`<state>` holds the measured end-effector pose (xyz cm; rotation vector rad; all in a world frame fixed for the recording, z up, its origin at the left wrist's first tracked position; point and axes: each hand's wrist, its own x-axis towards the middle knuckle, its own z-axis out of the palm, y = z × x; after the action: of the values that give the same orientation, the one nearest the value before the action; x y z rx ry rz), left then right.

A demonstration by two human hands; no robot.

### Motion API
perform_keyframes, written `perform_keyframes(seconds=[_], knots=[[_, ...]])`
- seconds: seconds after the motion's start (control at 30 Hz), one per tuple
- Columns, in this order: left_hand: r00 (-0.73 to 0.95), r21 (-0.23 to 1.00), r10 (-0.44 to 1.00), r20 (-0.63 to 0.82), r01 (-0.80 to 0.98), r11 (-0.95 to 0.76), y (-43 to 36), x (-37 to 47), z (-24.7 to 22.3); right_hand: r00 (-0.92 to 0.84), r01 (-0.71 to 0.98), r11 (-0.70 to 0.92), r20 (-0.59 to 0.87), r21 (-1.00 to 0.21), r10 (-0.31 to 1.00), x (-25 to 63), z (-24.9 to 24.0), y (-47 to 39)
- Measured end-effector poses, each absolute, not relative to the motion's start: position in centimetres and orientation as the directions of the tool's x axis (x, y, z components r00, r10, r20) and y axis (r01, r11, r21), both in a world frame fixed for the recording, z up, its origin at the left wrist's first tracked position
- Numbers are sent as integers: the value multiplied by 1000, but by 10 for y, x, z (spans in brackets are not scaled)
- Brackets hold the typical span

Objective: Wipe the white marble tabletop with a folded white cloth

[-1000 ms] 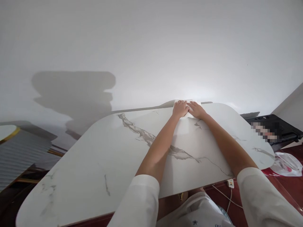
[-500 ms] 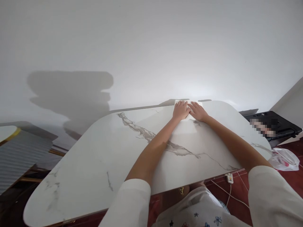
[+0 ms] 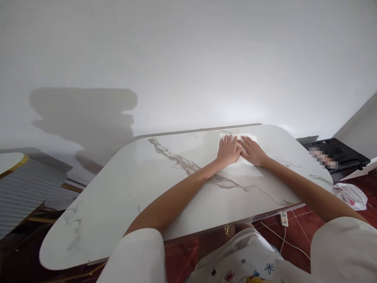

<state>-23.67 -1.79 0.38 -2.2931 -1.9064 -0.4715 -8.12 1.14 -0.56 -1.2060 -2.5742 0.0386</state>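
Observation:
A white cloth or paper towel (image 3: 242,160) lies flat near the far side of the white marble-patterned table (image 3: 106,192). Pressed on its left part is my left hand (image 3: 229,150), palm down with the fingers stretched forward. My right hand (image 3: 253,151) rests flat on the right part, fingers extended and angled toward the left hand. Both hands are open, their inner edges touching or nearly so. The palms hide much of the white sheet; its far edge and a strip between the wrists show.
A pale wall (image 3: 188,67) stands behind the table. At right are a black case-like object (image 3: 350,155), partly blurred out, and a white plastic bag (image 3: 352,195). A power strip (image 3: 283,218) with a white cord is below the near edge. Another gold-rimmed table (image 3: 11,162) stands left.
Both hands have drawn back from the table's far edge toward me, and the white sheet has slid along under them. My elbows are bent farther outward.

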Motion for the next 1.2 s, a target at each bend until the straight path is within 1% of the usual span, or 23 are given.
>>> perform_keyframes(seconds=[0.2, 0.4, 0.57, 0.7, 0.83, 1.0, 1.2], knots=[[211, 91, 931, 298, 965, -247, -51, -231, 4, -581, 775, 617, 229, -135, 781, -72, -3, -29], [268, 80, 913, 306, 949, -306, -92, -224, 5, -573, 775, 616, 253, -142, 779, -59, -6, -75], [288, 68, 907, 308, 944, -323, -126, -218, 1, -601, 762, 641, 266, -93, 753, -49, -12, -115], [297, 62, 903, 310, 942, -331, -153, -216, -3, -610, 756, 653, 311, -47, 729, -47, -16, -145], [306, 91, 910, 281, 935, -343, -172, -212, -2, -604, 756, 654, 357, -25, 712, -42, -16, -165], [357, 157, 903, 240, 903, -399, -169, -196, 6, -599, 756, 654, 371, -29, 710, -23, -15, -165], [423, 205, 871, 249, 856, -474, -133, -184, 12, -520, 823, 567, 352, -39, 778, -12, -20, -138]])
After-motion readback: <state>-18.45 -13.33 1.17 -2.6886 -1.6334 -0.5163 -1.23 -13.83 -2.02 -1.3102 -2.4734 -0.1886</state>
